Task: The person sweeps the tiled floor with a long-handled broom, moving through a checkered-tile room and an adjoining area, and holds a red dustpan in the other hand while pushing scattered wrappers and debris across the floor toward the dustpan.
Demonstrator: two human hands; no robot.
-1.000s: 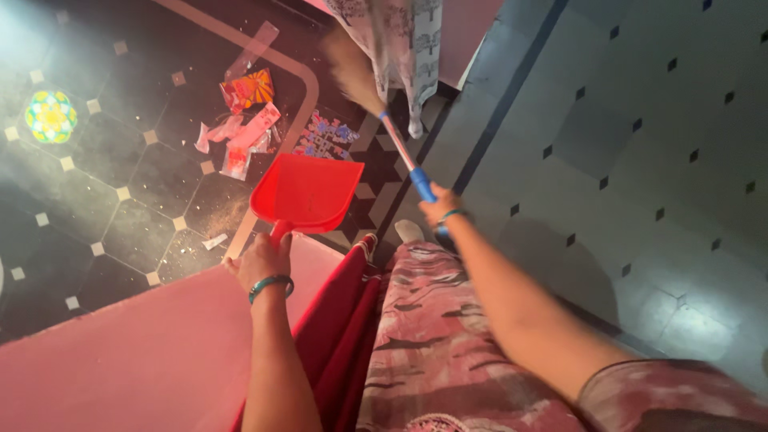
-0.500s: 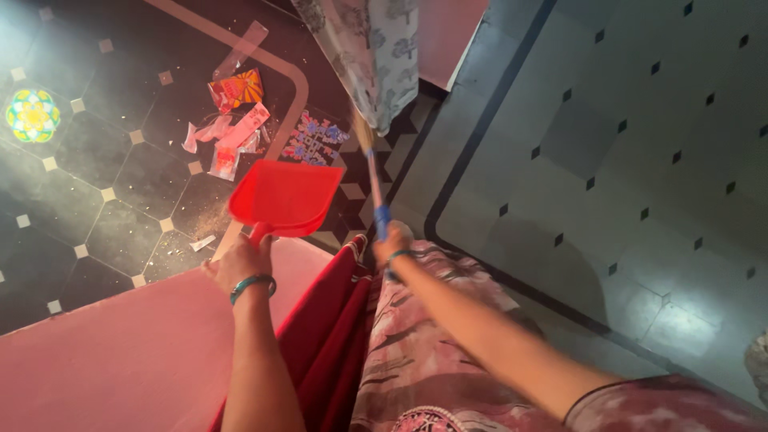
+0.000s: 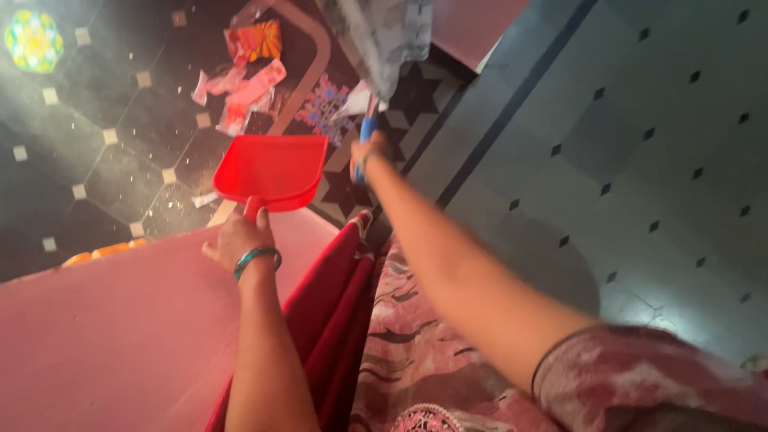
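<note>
Left hand [image 3: 240,240] clenched around the handle of a red dustpan [image 3: 272,170], teal bangle [image 3: 256,256] on the wrist. Dustpan held low over the dark patterned floor [image 3: 104,160], open mouth turned toward the litter, pan itself empty as far as visible. Right hand [image 3: 366,152] grasping a blue broom handle [image 3: 368,128], arm stretched forward just beside the dustpan's right edge; bristle end blurred and partly hidden behind hanging grey cloth [image 3: 384,40], so contact with the floor impossible to judge.

Scattered just beyond the dustpan's front lip: crumpled pink and white wrappers [image 3: 240,92], an orange and red wrapper [image 3: 254,40] farther off, near the top edge of the view, and a small patterned paper scrap [image 3: 324,104] to the right of these, near the broom. Fine pale specks across the dark tiles to the left of the dustpan.

Lighter grey tiled floor [image 3: 640,144] with small black diamonds to the right, past a dark border line. Red and pink patterned garment [image 3: 384,344] hanging down below the arms. Pink surface [image 3: 104,336] in the lower left corner.
</note>
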